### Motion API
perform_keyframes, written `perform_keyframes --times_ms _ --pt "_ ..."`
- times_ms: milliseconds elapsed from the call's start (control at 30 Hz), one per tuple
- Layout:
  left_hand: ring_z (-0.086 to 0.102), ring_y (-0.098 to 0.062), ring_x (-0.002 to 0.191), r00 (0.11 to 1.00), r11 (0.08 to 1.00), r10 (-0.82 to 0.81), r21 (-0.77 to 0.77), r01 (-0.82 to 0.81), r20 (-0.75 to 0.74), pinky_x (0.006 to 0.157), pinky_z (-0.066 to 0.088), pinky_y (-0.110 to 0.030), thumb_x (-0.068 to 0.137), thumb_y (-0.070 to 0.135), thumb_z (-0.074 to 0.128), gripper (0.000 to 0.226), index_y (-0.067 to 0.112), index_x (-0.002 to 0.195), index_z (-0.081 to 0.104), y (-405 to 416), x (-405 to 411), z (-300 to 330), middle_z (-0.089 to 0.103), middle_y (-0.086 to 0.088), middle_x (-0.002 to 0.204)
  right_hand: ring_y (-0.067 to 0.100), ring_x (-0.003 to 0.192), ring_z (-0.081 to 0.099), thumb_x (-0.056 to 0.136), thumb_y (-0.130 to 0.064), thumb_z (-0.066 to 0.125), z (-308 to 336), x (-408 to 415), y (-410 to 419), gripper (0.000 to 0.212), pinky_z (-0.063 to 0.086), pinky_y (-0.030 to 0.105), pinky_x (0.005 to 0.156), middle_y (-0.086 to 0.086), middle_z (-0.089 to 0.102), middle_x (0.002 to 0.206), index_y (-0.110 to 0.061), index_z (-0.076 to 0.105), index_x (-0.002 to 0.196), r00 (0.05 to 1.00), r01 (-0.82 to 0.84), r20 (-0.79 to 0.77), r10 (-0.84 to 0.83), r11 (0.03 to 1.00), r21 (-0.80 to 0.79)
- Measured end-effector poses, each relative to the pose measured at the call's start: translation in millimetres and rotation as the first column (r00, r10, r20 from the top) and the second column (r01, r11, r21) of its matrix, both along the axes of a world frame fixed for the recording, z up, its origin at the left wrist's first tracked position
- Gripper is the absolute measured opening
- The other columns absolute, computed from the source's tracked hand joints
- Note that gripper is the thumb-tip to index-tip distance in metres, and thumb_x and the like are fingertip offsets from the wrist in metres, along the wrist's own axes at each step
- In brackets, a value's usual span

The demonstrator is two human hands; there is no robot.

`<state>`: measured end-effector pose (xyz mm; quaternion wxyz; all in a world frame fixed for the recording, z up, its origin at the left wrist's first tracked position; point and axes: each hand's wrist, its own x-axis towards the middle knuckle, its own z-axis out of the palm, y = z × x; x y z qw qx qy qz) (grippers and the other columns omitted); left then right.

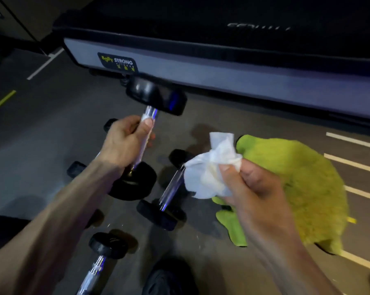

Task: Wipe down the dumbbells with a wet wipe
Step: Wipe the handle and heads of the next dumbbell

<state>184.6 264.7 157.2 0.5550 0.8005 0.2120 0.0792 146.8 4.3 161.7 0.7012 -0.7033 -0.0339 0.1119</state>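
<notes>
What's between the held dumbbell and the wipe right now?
In the head view, only floor and, lower down, a second dumbbell lying there separate the held dumbbell from the wipe.

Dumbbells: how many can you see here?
4, maybe more hidden: held dumbbell in the left hand, one on the floor at centre, one bottom, one partly behind the forearm.
</notes>
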Motion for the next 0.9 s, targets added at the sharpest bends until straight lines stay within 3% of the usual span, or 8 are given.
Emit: perform_keyframes --times_ms 133,200,300,367,500,700,833,900 --pt "0.066 -0.01 0.066 0.967 0.963 0.018 -0.266 0.052 0.253 0.06 0.054 -0.021 0.109 0.03 0.053 0.023 0.016 0.101 0.07 -65.7 -2.5 76.3 0.071 0.002 0.077 0.036 0.074 0.06 0.1 -0.042 0.065 23.0 -12.7 -51.1 0.046 0.049 0.071 0.073 0.038 0.063 0.092 0.003 0.068 0.095 0.981 0.19 0.026 -0.19 0.982 0.016" --pt "0.067 -0.011 0.067 0.935 0.901 -0.003 -0.404 0.156 0.354 0.066 0.057 -0.021 0.11 0.029 0.049 0.027 0.01 0.108 0.069 -102.0 -4.3 105.6 0.072 0.001 0.077 0.041 0.082 0.07 0.104 -0.028 0.061 31.3 -18.9 -76.8 0.025 0.053 0.069 0.082 0.019 0.077 0.09 -0.011 0.078 0.101 0.954 0.286 0.084 -0.287 0.958 0.021" --pt "0.071 -0.011 0.067 0.895 0.813 -0.044 -0.506 0.29 0.444 0.072 0.061 -0.026 0.11 0.027 0.049 0.025 0.01 0.111 0.068 -151.8 -6.2 131.1 0.075 0.002 0.078 0.023 0.08 0.067 0.103 -0.02 0.061 35.9 -23.7 -105.7 0.02 0.056 0.062 0.082 0.003 0.079 0.086 -0.019 0.08 0.1 0.898 0.417 0.14 -0.417 0.908 0.027" --pt "0.072 -0.013 0.067 0.886 0.78 -0.06 -0.533 0.329 0.459 0.07 0.061 -0.026 0.109 0.027 0.051 0.023 0.011 0.112 0.067 -180.9 -4.5 136.6 0.076 0.001 0.079 0.019 0.079 0.064 0.103 -0.023 0.062 35.4 -27.0 -121.4 0.019 0.056 0.057 0.08 0.004 0.078 0.082 -0.019 0.08 0.099 0.868 0.472 0.176 -0.464 0.882 -0.006" --pt "0.075 -0.018 0.075 0.905 0.764 -0.118 -0.545 0.347 0.409 0.071 0.061 -0.026 0.107 0.026 0.056 0.021 0.012 0.116 0.068 -222.6 -2.3 120.2 0.077 -0.002 0.088 0.004 0.067 0.051 0.103 -0.027 0.063 34.6 -29.9 -144.5 0.022 0.044 0.024 0.059 -0.003 0.07 0.067 -0.026 0.079 0.087 0.82 0.548 0.257 -0.512 0.831 -0.094" --pt "0.076 -0.016 0.077 0.895 0.808 -0.221 -0.441 0.39 0.387 0.073 0.061 -0.025 0.106 0.018 0.057 0.012 0.008 0.11 0.064 -234.8 -2.8 94.6 0.078 0.0 0.087 -0.007 0.064 0.051 0.101 -0.013 0.062 45.6 -17.3 -147.2 0.026 0.039 0.014 0.056 -0.019 0.068 0.068 -0.027 0.077 0.084 0.79 0.546 0.387 -0.475 0.833 -0.092" --pt "0.079 -0.017 0.086 0.883 0.804 -0.242 -0.426 0.415 0.403 0.075 0.063 -0.028 0.102 0.018 0.061 0.009 0.01 0.105 0.063 -231.0 -5.0 94.6 0.08 -0.006 0.092 0.029 0.07 0.068 0.098 -0.027 0.058 54.5 3.0 -128.4 0.021 0.055 0.04 0.059 0.01 0.073 0.078 -0.011 0.071 0.093 0.871 0.378 0.414 -0.262 0.898 -0.226" --pt "0.079 -0.017 0.094 0.878 0.816 -0.27 -0.39 0.426 0.396 0.084 0.062 -0.028 0.093 0.028 0.065 0.021 0.011 0.106 0.065 -224.0 -3.8 95.3 0.081 -0.01 0.098 0.037 0.078 0.07 0.096 -0.031 0.057 48.9 7.5 -121.9 0.023 0.057 0.054 0.066 0.011 0.073 0.082 -0.012 0.068 0.099 0.898 0.312 0.398 -0.186 0.908 -0.281"
